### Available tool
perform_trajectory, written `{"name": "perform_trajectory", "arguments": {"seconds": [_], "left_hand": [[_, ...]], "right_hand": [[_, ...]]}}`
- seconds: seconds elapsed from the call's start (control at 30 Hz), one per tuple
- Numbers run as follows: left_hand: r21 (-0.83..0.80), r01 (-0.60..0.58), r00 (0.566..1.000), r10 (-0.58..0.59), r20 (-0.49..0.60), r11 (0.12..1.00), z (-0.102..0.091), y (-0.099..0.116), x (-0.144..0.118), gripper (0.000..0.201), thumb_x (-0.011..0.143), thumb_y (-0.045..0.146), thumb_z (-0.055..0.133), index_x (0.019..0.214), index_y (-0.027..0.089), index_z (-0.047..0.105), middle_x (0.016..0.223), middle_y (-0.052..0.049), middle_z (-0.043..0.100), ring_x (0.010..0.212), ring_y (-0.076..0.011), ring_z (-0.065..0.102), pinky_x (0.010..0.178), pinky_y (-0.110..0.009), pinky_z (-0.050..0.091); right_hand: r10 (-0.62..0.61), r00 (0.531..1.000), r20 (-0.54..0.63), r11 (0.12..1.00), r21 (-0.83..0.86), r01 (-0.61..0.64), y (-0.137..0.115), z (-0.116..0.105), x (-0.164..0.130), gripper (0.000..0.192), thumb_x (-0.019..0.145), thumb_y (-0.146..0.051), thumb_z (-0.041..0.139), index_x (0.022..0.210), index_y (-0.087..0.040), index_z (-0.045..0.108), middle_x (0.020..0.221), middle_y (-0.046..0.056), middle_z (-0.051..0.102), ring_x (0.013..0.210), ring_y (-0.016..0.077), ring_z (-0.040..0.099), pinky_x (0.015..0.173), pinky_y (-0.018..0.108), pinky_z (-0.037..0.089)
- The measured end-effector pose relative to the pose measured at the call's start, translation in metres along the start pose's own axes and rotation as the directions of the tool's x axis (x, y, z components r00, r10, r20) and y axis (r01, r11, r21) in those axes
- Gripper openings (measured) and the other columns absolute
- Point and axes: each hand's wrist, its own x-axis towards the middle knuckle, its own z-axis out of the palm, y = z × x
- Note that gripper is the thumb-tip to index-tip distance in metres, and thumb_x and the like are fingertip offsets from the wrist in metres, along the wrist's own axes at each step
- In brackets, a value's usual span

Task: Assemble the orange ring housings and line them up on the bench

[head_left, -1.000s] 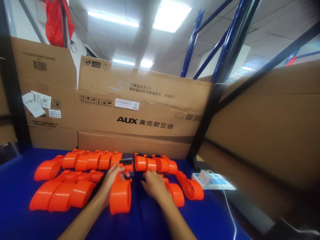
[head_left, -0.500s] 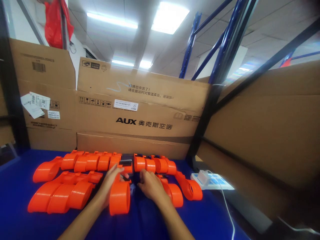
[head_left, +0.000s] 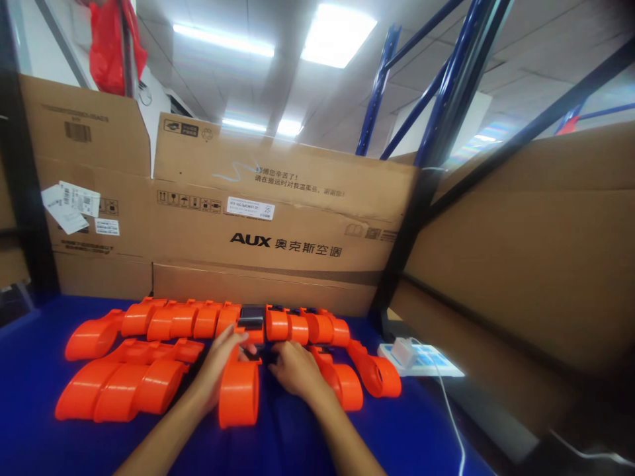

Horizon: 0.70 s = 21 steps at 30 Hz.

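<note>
My left hand [head_left: 218, 363] is closed around the upper part of an orange plastic piece with a wide round loop [head_left: 237, 396]. The loop hangs below my fingers, its opening turned right. Just right of it, my right hand [head_left: 296, 370] has its fingers curled and pressed together, pointing toward the held piece. Whatever those fingers pinch is hidden or too small to name. Behind both hands sits a dark box-like thing [head_left: 253, 317] in the back row, among similar orange pieces [head_left: 206, 322].
More orange looped pieces [head_left: 116, 393] lie left on the blue surface [head_left: 288, 443], others [head_left: 350, 387] at right. A white power strip [head_left: 436, 362] with a plugged-in adapter [head_left: 404, 352] and cable stands right. Cardboard [head_left: 282, 277] walls the back; a dark post [head_left: 397, 264] rises at right.
My right hand has shifted slightly left and down, closer to the held orange piece. The held piece has barely moved, and my left hand keeps its grip.
</note>
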Motion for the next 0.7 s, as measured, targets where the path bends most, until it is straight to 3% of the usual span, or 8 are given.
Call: {"name": "perform_trajectory", "arguments": {"seconds": [0.17, 0.3, 0.4, 0.5, 0.7], "left_hand": [[0.0, -0.017, 1.0, 0.017, -0.003, 1.0, 0.001, 0.0, 0.0, 0.022, 0.075, 0.033, 0.071, 0.086, 0.016, 0.063, 0.07, -0.003, 0.07, 0.05, -0.0111, 0.056, 0.05, -0.021, 0.043], [-0.029, 0.005, 1.0, -0.005, 0.001, 1.0, 0.001, 0.0, 0.0, 0.027, 0.074, 0.034, 0.073, 0.091, 0.016, 0.062, 0.071, -0.003, 0.071, 0.048, -0.0106, 0.056, 0.048, -0.021, 0.043], [-0.044, 0.007, 1.0, -0.006, 0.015, 0.999, -0.001, -0.001, 0.001, 0.03, 0.073, 0.035, 0.075, 0.093, 0.017, 0.062, 0.07, -0.002, 0.069, 0.046, -0.0101, 0.056, 0.046, -0.02, 0.042], [-0.002, -0.006, 0.999, 0.006, 0.038, 1.0, -0.002, -0.003, 0.004, 0.034, 0.074, 0.038, 0.076, 0.097, 0.017, 0.062, 0.071, -0.002, 0.069, 0.046, -0.0106, 0.057, 0.047, -0.021, 0.042], [0.05, -0.036, 0.996, 0.032, 0.082, 0.998, -0.002, -0.006, 0.005, 0.041, 0.075, 0.043, 0.077, 0.104, 0.017, 0.064, 0.071, -0.002, 0.07, 0.048, -0.0121, 0.059, 0.049, -0.022, 0.045]], "right_hand": [[-0.046, 0.998, -0.045, 0.998, 0.043, 0.048, 0.003, -0.004, -0.003, 0.006, 0.074, -0.024, 0.069, 0.078, -0.023, 0.065, 0.081, 0.003, 0.071, 0.077, 0.0206, 0.064, 0.059, 0.026, 0.035], [-0.089, 0.963, -0.256, 0.967, 0.208, 0.145, 0.004, -0.011, -0.002, 0.007, 0.078, -0.026, 0.067, 0.078, -0.022, 0.061, 0.077, 0.002, 0.066, 0.072, 0.0184, 0.06, 0.059, 0.025, 0.036], [-0.047, 0.901, -0.432, 0.865, 0.433, 0.253, 0.001, -0.01, 0.001, 0.014, 0.087, -0.034, 0.061, 0.083, -0.021, 0.058, 0.068, -0.001, 0.06, 0.06, 0.0147, 0.053, 0.054, 0.024, 0.037], [-0.021, 0.867, -0.499, 0.749, 0.566, 0.344, -0.005, -0.005, 0.002, 0.018, 0.09, -0.038, 0.061, 0.086, -0.02, 0.059, 0.062, -0.004, 0.053, 0.052, 0.0119, 0.045, 0.048, 0.022, 0.035], [-0.059, 0.804, -0.591, 0.761, 0.495, 0.42, -0.01, -0.003, -0.002, 0.016, 0.091, -0.034, 0.063, 0.09, -0.019, 0.069, 0.066, 0.0, 0.06, 0.055, 0.0136, 0.049, 0.051, 0.025, 0.039]]}}
